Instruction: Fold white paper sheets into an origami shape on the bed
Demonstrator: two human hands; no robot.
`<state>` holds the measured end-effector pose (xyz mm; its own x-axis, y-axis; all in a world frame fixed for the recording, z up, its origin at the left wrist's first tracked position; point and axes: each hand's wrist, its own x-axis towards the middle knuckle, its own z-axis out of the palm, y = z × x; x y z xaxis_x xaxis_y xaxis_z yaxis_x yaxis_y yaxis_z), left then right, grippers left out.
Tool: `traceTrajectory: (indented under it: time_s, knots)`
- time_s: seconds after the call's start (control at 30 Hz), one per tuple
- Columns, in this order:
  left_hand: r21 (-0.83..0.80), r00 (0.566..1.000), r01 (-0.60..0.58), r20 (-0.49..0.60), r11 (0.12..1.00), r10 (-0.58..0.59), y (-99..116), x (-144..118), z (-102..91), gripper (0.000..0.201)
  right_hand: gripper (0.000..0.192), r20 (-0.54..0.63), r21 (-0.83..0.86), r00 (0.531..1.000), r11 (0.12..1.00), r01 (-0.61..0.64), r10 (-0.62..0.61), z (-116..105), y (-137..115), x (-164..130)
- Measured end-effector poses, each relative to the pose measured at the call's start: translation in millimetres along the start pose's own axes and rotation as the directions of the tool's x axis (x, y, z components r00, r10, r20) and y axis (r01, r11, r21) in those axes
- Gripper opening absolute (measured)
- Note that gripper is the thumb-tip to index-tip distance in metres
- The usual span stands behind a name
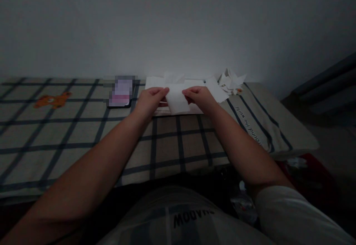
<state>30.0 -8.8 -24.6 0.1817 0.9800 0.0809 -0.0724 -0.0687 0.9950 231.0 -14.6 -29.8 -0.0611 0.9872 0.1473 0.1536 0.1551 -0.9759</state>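
Observation:
Between my two hands is a white sheet of paper [178, 99], held up by its left and right edges. My left hand [152, 98] pinches its left side between thumb and fingers. At the right edge, my right hand [200, 96] grips it the same way. Underneath lies a flat white board or stack of paper [153, 83], partly covered by the hands and the sheet. Another pale piece of paper [174, 77] shows just behind the held sheet.
Folded white paper shapes [231, 81] are heaped on the right, beside a loose white sheet [215, 88]. A phone [121, 92] with a lit, blurred screen lies left. Farther left is an orange cutout shape [52, 100]. A checked cloth [86, 133] covers the table against the wall.

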Motion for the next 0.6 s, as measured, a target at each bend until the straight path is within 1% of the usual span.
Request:
traceTrajectory:
  time_s: [0.1,0.13,0.2,0.33,0.47,0.6]
  knots:
    - [-0.02,0.989,0.112,0.104,0.994,-0.109,-1.4,0.5,-0.8,0.027,0.022,-0.045,-0.004,0.999,1.0,0.023,-0.023,-0.2,-4.9,-1.4]
    - [-0.008,0.984,0.138,0.119,0.99,-0.136,-1.6,0.5,-1.0,0.027,0.022,-0.047,-0.004,0.999,1.0,0.028,-0.028,-0.1,-6.3,-2.0]
    - [0.009,0.981,0.156,0.114,0.988,-0.156,-2.0,0.2,-1.0,0.027,0.024,-0.039,-0.004,0.999,0.999,0.033,-0.033,0.2,-7.9,-2.9]
    - [0.024,0.991,0.119,0.061,0.993,-0.121,-1.9,-1.2,-0.2,0.03,0.027,-0.023,0.014,0.999,0.999,0.031,-0.031,0.8,-5.1,-1.8]
    - [0.05,0.999,0.053,-0.004,0.997,-0.053,1.1,-3.9,1.0,0.032,0.032,0.03,0.032,1.0,0.999,0.003,-0.004,0.5,-0.2,0.3]
    - [0.088,0.999,0.013,-0.038,0.996,-0.01,3.9,-5.8,1.7,0.031,0.027,0.07,0.047,0.997,0.998,-0.032,0.029,0.5,0.3,-0.4]
